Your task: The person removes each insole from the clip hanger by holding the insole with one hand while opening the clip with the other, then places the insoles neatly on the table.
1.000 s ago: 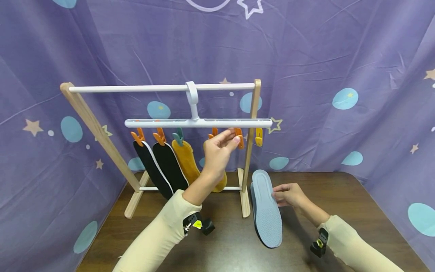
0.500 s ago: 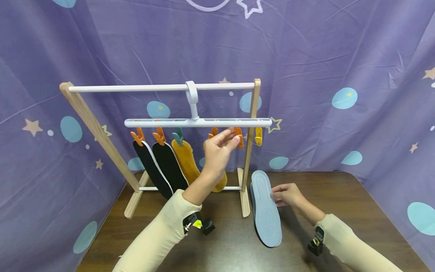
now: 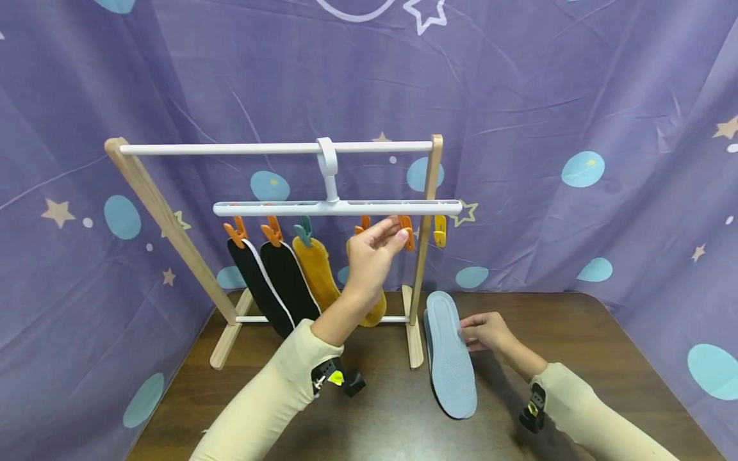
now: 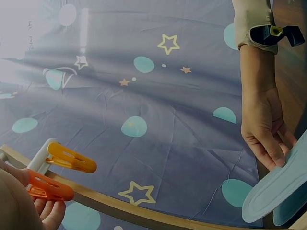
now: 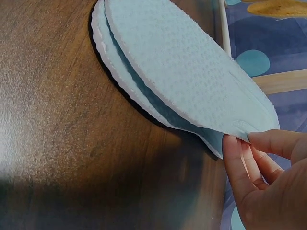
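Observation:
My left hand [image 3: 369, 262] is raised at the hanger's right half and pinches an orange clothespin [image 3: 407, 234] between thumb and fingers. In the left wrist view that clothespin has nothing in its grip, and a yellow clothespin [image 4: 72, 157] hangs beside it. Low on the right, my right hand [image 3: 484, 331] pinches the inner edge of a light-blue insole [image 3: 452, 368] near its middle. This insole is tilted and lifted partly off a second light-blue insole [image 5: 125, 86], which lies on the table beneath it, mostly covered.
A white hanger [image 3: 271, 209] hangs from the wooden-legged rack [image 3: 173, 237]. Black insoles [image 3: 254, 282] and mustard insoles [image 3: 318, 272] dangle from its left and middle clothespins. The brown table [image 3: 542, 307] meets a purple curtain [image 3: 519, 96] behind.
The right hand has drifted slightly left, and the upper light-blue insole has shifted a little with it. My left hand stays on the orange clothespin.

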{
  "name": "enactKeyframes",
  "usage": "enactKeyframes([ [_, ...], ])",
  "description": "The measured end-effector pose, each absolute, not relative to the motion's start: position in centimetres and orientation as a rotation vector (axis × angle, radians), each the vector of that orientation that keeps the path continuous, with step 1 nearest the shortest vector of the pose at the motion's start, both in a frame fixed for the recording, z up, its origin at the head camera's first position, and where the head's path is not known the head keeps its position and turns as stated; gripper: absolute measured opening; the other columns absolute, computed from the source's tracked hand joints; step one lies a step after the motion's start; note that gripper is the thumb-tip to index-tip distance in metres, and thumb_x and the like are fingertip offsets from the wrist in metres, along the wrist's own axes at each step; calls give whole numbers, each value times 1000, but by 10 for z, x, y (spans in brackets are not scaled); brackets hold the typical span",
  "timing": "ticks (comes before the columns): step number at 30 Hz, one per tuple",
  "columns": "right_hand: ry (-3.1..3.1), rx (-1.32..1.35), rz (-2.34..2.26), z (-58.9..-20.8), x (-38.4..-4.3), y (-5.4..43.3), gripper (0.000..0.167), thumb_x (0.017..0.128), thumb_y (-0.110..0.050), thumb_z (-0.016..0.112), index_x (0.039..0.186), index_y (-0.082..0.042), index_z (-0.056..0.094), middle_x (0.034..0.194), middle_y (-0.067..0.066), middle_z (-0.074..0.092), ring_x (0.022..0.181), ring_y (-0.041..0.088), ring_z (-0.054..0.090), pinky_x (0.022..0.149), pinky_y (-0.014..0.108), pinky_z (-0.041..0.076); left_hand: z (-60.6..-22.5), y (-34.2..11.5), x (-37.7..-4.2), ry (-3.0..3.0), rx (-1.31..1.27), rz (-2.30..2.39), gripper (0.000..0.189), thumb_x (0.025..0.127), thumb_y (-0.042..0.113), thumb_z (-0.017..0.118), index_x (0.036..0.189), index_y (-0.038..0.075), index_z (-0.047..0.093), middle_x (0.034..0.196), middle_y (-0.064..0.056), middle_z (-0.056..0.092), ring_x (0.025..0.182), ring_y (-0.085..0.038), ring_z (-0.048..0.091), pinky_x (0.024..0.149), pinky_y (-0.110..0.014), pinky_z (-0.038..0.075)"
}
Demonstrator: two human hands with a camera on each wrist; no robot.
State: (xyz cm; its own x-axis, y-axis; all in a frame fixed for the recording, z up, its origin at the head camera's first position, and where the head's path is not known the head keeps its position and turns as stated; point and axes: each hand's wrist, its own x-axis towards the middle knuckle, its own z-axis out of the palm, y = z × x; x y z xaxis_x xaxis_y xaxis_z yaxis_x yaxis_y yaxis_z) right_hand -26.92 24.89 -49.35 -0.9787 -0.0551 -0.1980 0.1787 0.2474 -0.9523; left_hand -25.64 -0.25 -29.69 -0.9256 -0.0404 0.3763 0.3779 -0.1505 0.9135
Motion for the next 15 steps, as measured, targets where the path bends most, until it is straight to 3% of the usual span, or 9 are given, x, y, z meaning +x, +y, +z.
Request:
enactKeyframes([
  [15, 2369, 187, -1767, -502, -273, 247, 21, 90, 3, 69, 106, 16, 68, 76, 3, 71, 67, 12, 67, 64, 37, 64, -296, -4, -254, -1868, -353, -2155, 32, 93, -3, 68, 124, -9, 68, 118, -26, 72, 92, -12, 71, 91, -29, 60],
])
